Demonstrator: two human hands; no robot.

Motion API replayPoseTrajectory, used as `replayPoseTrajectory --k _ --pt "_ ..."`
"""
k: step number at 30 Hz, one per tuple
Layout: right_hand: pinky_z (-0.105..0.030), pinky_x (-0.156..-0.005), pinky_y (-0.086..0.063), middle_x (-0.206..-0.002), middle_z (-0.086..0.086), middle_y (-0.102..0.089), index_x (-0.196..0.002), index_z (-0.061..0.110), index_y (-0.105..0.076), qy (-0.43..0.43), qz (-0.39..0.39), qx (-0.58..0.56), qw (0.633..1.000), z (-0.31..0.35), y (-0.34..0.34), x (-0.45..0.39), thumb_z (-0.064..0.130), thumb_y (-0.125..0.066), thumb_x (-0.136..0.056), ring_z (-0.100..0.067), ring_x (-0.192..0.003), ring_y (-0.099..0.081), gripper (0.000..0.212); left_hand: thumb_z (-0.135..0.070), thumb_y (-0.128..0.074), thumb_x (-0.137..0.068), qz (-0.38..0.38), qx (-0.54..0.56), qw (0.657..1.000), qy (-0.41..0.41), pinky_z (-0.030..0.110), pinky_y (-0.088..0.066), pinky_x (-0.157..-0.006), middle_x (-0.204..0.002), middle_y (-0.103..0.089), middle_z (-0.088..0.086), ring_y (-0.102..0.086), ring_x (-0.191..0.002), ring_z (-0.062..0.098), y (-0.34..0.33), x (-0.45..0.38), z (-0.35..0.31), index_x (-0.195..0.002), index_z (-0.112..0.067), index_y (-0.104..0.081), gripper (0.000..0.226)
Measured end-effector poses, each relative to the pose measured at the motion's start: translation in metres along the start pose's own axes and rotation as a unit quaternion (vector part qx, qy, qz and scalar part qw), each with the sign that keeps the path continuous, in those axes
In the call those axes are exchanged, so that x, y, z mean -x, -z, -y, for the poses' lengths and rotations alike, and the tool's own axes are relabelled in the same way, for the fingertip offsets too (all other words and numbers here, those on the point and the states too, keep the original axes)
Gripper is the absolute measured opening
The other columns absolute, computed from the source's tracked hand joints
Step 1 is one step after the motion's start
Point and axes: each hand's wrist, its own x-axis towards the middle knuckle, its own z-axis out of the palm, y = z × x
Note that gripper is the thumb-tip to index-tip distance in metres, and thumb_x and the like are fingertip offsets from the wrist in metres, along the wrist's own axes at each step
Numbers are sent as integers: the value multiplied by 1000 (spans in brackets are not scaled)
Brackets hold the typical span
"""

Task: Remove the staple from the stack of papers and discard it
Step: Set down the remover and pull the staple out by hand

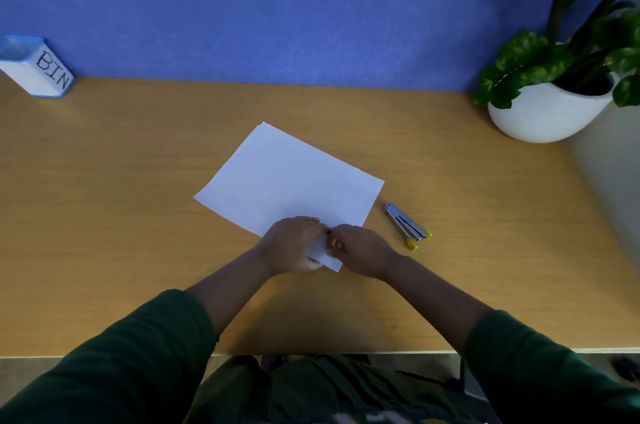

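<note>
A white stack of papers (pixel 291 181) lies tilted in the middle of the wooden desk (pixel 121 215). Its near corner is bent up between my hands. My left hand (pixel 292 245) grips that corner from the left, fingers closed on the paper. My right hand (pixel 360 252) pinches at the same corner from the right, fingertips touching the left hand's. The staple itself is too small to see and is hidden by my fingers. A white container labelled BIN (pixel 38 68) with a blue rim stands at the desk's far left, against the wall.
A silver stapler with yellow ends (pixel 408 226) lies just right of the papers. A potted plant in a white pot (pixel 550 111) stands at the far right corner. A blue wall runs along the back. The desk's front edge is near my body.
</note>
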Motion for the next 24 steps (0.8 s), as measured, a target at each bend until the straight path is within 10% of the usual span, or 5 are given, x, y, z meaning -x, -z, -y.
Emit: replayPoseTrajectory --k 8,16,24 --pt "-18 -61 -39 -81 11 -60 -93 14 -66 -95 -23 -245 964 -2 14 0 25 -57 -90 -6 -75 -53 14 -17 -62 -87 -89 194 975 65 6 -48 -82 -104 -74 -1 -68 -92 5 3 3 -10 -110 -15 -71 24" --pt "-9 -62 -37 -88 10 -58 -95 15 -63 -147 -367 -249 884 10 2 16 12 -55 -90 -5 -79 -52 10 -15 -63 -87 -86 380 892 229 15 -44 -61 -81 -67 -4 -58 -73 7 14 -14 -16 -93 -7 -74 15" --pt "-31 -71 -47 -87 -9 -69 -87 6 -69 -39 -372 -65 925 18 -6 19 10 -69 -80 -30 -85 -61 8 -12 -64 -86 -55 524 792 307 44 -43 -105 -122 -64 15 -58 -114 29 26 -19 -25 -115 2 -64 32"
